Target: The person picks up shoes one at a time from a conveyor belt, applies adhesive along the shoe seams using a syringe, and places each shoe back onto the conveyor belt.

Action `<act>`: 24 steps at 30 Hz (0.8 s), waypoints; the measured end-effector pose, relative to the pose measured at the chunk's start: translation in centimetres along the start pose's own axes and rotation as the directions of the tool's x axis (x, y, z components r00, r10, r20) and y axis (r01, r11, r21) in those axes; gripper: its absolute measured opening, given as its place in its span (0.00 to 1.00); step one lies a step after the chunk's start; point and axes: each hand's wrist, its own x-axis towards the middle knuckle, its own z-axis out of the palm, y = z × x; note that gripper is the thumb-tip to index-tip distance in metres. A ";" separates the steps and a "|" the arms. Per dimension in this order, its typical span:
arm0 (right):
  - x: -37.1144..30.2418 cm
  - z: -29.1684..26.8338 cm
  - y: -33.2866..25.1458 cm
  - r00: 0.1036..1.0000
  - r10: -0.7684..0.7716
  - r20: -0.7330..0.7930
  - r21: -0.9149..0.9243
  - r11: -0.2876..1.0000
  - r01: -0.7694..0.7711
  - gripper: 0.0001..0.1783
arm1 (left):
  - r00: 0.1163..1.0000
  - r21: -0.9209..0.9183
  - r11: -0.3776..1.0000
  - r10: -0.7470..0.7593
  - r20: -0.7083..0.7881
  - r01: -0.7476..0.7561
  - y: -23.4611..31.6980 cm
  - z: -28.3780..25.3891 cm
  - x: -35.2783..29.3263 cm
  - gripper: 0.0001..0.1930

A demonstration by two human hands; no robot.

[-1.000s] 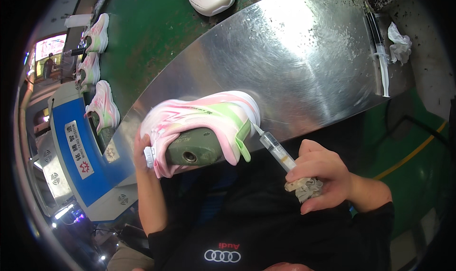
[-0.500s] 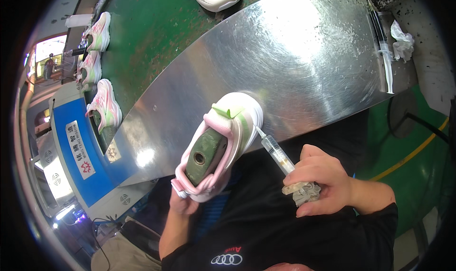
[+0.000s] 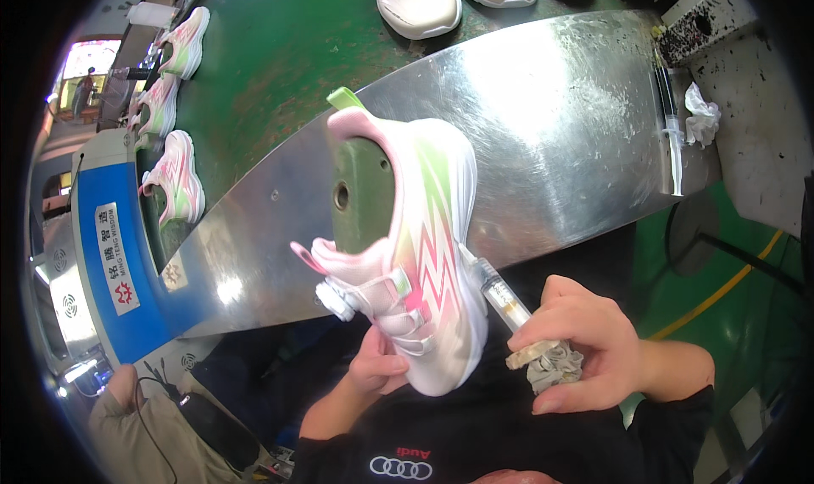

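Note:
A pink, white and green sneaker (image 3: 437, 255) is tilted on its side in the middle, a dark green last (image 3: 363, 196) filling its opening. My left hand (image 3: 377, 367) grips it near the toe, with part of the fingers hidden behind the shoe. In my right hand (image 3: 589, 344) is a clear syringe (image 3: 502, 296), its narrow tip at the seam where the sole meets the upper. A crumpled greyish wad (image 3: 555, 367) is tucked in the same hand; whether it is cloth or paper I cannot tell.
A shiny metal plate (image 3: 560, 162) spans the bench beside a green belt (image 3: 280, 69). Several pale shoes (image 3: 417, 5) stand at the top, and pink-green sneakers (image 3: 180, 175) line the left. Another syringe (image 3: 674, 145) and crumpled tissue (image 3: 702, 115) lie right. A person's hand (image 3: 125, 384) shows lower left.
The sneaker has been turned from heel-side view to show its side, its heel now pointing up and away. The syringe tip stays by the sole edge. More pale shoes show at the top.

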 end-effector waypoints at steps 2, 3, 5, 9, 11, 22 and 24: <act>0.0 -0.3 -1.1 0.999 0.040 0.022 0.000 0.999 -0.040 0.26 | 0.999 -0.010 0.999 -0.047 0.018 0.047 -0.2 0.4 0.8 0.45; -0.1 -0.5 -1.7 0.996 0.079 0.049 -0.001 0.997 -0.079 0.26 | 0.995 -0.071 0.993 -0.086 0.057 0.090 -0.5 0.6 1.2 0.44; -0.6 -0.8 -2.8 0.988 0.129 0.085 -0.017 0.992 -0.128 0.25 | 0.976 -0.151 0.976 -0.132 0.175 0.159 -1.0 0.7 2.4 0.40; -1.9 -1.8 -5.2 0.980 0.156 0.121 -0.079 0.986 -0.147 0.26 | 0.918 -0.216 0.930 -0.217 0.331 0.298 -1.6 1.5 4.6 0.33; -2.8 -2.1 -6.4 0.976 0.184 0.114 -0.095 0.980 -0.174 0.25 | 0.903 -0.199 0.925 -0.237 0.359 0.322 -1.9 2.0 5.6 0.32; -6.7 -2.9 -9.9 0.989 0.146 0.026 -0.264 0.955 -0.134 0.27 | 0.878 -0.038 0.967 -0.212 0.428 0.252 -2.5 5.9 10.3 0.25; -6.9 -2.8 -10.1 0.991 0.130 -0.016 -0.280 0.951 -0.129 0.27 | 0.873 -0.038 0.969 -0.202 0.443 0.244 -2.6 6.4 11.0 0.24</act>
